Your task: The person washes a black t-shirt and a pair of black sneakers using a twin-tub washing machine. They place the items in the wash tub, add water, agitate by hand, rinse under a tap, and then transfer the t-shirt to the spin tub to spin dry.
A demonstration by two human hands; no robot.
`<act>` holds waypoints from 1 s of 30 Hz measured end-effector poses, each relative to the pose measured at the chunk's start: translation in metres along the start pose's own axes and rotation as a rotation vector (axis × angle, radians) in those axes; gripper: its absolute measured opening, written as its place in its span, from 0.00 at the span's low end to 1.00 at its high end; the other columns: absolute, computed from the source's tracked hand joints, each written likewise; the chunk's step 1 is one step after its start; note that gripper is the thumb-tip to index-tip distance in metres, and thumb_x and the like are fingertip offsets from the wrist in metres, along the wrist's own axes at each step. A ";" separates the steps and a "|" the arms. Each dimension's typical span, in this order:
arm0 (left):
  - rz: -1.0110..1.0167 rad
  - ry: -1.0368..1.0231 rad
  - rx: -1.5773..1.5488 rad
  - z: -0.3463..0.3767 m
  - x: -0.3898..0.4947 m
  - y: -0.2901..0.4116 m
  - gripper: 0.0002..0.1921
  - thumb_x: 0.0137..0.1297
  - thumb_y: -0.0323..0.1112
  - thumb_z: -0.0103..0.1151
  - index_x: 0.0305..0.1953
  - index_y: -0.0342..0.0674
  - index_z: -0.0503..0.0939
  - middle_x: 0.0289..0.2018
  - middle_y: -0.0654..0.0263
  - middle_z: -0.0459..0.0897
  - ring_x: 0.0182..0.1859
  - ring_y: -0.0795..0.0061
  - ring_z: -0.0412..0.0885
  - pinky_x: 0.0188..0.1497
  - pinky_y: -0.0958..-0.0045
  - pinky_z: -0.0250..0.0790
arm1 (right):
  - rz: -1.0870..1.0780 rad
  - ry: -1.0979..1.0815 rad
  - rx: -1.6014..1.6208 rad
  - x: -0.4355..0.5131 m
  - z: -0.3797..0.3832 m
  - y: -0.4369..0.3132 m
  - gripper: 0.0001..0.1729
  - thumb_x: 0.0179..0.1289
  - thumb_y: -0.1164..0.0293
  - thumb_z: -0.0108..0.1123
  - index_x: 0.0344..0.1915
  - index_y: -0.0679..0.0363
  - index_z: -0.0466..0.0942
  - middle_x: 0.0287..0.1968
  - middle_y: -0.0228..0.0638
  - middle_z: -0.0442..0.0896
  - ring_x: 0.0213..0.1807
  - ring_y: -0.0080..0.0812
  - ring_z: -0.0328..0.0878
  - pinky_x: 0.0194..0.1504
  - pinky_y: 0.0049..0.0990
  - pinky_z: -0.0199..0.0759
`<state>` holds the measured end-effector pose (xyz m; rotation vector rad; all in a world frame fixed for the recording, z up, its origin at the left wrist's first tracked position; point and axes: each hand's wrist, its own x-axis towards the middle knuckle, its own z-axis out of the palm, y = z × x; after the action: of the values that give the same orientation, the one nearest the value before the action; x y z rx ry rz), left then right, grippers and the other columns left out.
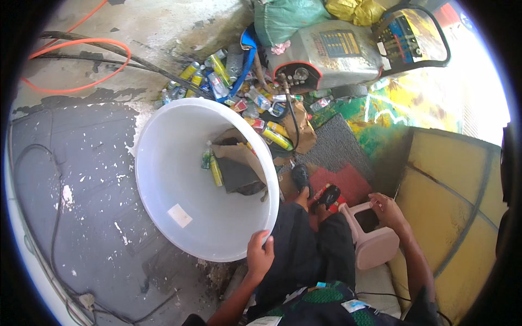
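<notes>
A large white plastic tub (175, 163) stands before me, its round mouth facing up. Inside lie a small green bottle (206, 157), a yellow-green can (216, 171), torn brown cardboard (240, 157) and a dark flat piece (236, 175). At the tub's near right rim is my left hand (261, 256), thumb and fingers apart; whether it grips the rim is unclear. My right hand (387, 210) has its fingers over a leg of a pale pink plastic stool (377, 249), which lies tipped with its seat towards me.
Bottles and cans (257, 100) are heaped beyond the tub, beside a metal-bodied machine (330, 51) with a hose. A green sack (289, 20) rests above it. Yellow panels (444, 179) stand at right. An orange hose (81, 42) and dark cables (57, 195) lie left.
</notes>
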<state>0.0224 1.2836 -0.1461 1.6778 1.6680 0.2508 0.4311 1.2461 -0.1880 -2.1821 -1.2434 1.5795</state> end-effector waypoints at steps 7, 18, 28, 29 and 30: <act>-0.255 0.095 -0.009 -0.021 -0.040 -0.033 0.09 0.65 0.31 0.57 0.44 0.35 0.78 0.40 0.55 0.81 0.44 0.56 0.79 0.49 0.62 0.70 | 0.037 0.104 -0.171 0.025 -0.009 0.070 0.16 0.63 0.71 0.55 0.50 0.66 0.77 0.46 0.50 0.82 0.47 0.51 0.80 0.50 0.39 0.73; -0.231 0.027 0.032 -0.031 0.001 -0.052 0.09 0.64 0.30 0.57 0.44 0.33 0.78 0.40 0.54 0.82 0.45 0.58 0.81 0.50 0.64 0.72 | 0.516 0.172 -0.214 -0.019 -0.004 0.212 0.17 0.60 0.68 0.56 0.46 0.65 0.79 0.39 0.53 0.84 0.45 0.53 0.82 0.48 0.42 0.74; -0.345 -0.148 -0.045 -0.021 0.004 -0.072 0.11 0.65 0.33 0.58 0.45 0.35 0.78 0.40 0.57 0.83 0.42 0.63 0.83 0.47 0.67 0.74 | 0.466 -0.070 1.003 0.035 -0.011 0.108 0.23 0.65 0.58 0.58 0.56 0.57 0.73 0.40 0.41 0.81 0.40 0.43 0.82 0.38 0.39 0.77; -0.367 -0.177 -0.067 -0.015 0.001 -0.078 0.11 0.65 0.33 0.58 0.45 0.35 0.79 0.40 0.57 0.84 0.42 0.64 0.83 0.47 0.67 0.74 | 0.330 0.025 1.347 0.041 -0.022 0.107 0.25 0.66 0.55 0.58 0.56 0.56 0.70 0.40 0.38 0.81 0.40 0.43 0.82 0.37 0.42 0.78; -0.402 -0.249 -0.079 -0.008 0.003 -0.087 0.12 0.66 0.36 0.58 0.46 0.36 0.79 0.38 0.57 0.84 0.41 0.64 0.83 0.46 0.67 0.74 | 0.325 0.477 1.275 0.047 -0.014 0.134 0.21 0.63 0.59 0.59 0.51 0.57 0.72 0.41 0.41 0.82 0.39 0.44 0.82 0.37 0.43 0.79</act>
<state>-0.0499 1.2787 -0.1946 1.2257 1.7333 -0.0833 0.5165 1.1987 -0.2918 -1.6580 0.2904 1.2120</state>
